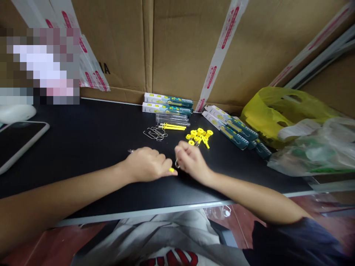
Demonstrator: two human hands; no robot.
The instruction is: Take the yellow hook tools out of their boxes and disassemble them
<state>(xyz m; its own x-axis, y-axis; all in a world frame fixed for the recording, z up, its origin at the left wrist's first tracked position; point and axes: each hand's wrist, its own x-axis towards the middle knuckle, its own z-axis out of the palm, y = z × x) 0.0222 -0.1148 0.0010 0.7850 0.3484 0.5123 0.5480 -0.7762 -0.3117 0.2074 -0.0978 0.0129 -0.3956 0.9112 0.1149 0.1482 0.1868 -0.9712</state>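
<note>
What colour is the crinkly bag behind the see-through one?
The bag is yellow, which shows best in the head view.

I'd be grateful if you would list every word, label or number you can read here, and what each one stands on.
"IA": black letters on the cardboard, perhaps part of a longer word.
Too small or blurred to read: the red print on the packing tape and the lettering on the slim boxes.
Cut off by the picture edge: red lettering on the grey shirt.
</note>
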